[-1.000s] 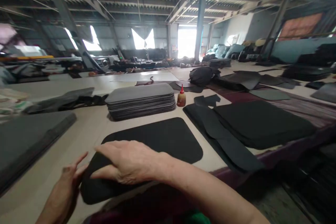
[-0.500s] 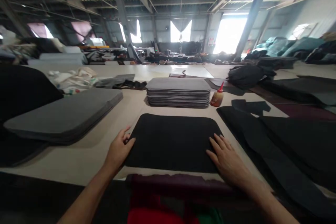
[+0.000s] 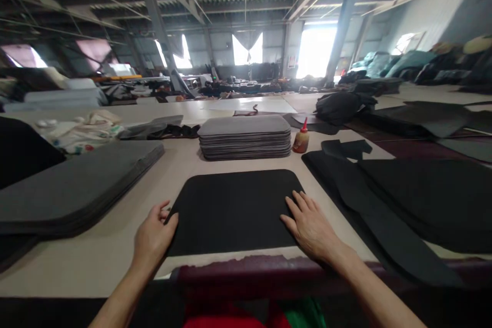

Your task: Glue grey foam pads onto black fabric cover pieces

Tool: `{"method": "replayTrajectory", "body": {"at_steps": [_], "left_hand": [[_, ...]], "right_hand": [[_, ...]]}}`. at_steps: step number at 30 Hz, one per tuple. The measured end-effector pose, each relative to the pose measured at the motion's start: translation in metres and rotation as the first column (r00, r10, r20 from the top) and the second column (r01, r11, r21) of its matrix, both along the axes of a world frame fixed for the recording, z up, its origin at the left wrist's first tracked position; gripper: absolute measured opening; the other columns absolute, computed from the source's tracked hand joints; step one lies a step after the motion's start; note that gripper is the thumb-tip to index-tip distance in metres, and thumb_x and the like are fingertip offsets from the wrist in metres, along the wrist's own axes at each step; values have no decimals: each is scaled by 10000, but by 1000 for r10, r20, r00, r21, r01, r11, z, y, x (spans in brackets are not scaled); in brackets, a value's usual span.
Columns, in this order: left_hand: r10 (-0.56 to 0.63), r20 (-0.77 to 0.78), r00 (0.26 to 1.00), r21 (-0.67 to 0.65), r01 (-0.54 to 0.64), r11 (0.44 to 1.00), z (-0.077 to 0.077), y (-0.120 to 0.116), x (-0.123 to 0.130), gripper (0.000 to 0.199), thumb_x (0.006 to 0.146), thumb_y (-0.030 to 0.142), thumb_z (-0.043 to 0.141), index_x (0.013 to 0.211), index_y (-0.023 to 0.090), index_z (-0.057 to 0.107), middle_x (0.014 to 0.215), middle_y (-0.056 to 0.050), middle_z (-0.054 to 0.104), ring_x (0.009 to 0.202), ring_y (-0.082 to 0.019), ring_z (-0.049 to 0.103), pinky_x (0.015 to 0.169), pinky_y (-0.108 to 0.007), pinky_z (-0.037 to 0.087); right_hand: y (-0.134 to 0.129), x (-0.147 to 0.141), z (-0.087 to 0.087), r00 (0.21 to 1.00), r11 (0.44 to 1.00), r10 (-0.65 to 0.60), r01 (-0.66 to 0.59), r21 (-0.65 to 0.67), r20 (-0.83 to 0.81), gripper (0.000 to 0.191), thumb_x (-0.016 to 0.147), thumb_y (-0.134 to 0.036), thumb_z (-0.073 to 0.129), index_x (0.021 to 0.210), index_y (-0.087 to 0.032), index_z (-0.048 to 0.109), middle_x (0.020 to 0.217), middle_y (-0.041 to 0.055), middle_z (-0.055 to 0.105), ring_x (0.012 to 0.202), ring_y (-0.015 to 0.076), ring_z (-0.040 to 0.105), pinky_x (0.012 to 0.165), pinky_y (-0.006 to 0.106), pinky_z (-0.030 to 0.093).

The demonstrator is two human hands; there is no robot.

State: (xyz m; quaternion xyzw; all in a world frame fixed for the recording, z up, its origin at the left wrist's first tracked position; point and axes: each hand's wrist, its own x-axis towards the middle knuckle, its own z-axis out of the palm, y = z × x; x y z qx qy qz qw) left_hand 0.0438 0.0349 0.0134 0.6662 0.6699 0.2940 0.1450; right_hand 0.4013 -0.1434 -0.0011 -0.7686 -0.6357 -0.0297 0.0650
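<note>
A black rounded sheet (image 3: pixel 234 212) lies flat on the pale table in front of me. My left hand (image 3: pixel 154 230) is at its left edge, the thumb resting on the sheet's border and the other fingers loosely curled beside it, apart from the thumb. On the sheet's right side, my right hand (image 3: pixel 309 220) lies palm down with its fingers spread. Behind the sheet stands a neat stack of grey rounded pieces (image 3: pixel 245 138). A squeeze bottle (image 3: pixel 301 138) with a red nozzle and brownish contents stands just right of that stack.
Another thick grey stack (image 3: pixel 80 179) sits at left, with crumpled white cloth (image 3: pixel 86 130) behind it. Dark material pieces (image 3: pixel 423 200) cover the table's right side. A dark bundle (image 3: pixel 342 107) lies farther back. Maroon material (image 3: pixel 246 274) runs along the near table edge (image 3: pixel 169 266).
The view has turned slightly to the right, so things appear farther left. Both hands stay at the sides of the black sheet, in much the same poses.
</note>
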Motion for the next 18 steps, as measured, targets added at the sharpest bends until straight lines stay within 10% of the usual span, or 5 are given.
{"method": "replayTrajectory", "body": {"at_steps": [11, 18], "left_hand": [[-5, -142, 990, -55, -3, 998, 0, 3, 0, 599, 804, 556, 483, 1298, 228, 566, 1063, -91, 683, 992, -331, 654, 824, -423, 496], [-15, -110, 994, 393, 57, 918, 9, -13, 4, 521, 886, 547, 454, 1213, 161, 576, 1268, -167, 581, 1255, -382, 515, 1118, -545, 400]], "right_hand": [[1, 1, 6, 996, 1000, -16, 18, 24, -93, 628, 1022, -528, 396, 1511, -139, 451, 1588, 195, 319, 1486, 355, 230, 1190, 538, 215], [-3, 5, 9, 987, 976, 9, 28, 218, -163, 479, 994, -359, 502, 1412, -132, 562, 1541, 145, 419, 1451, 331, 299, 1181, 506, 291]]}}
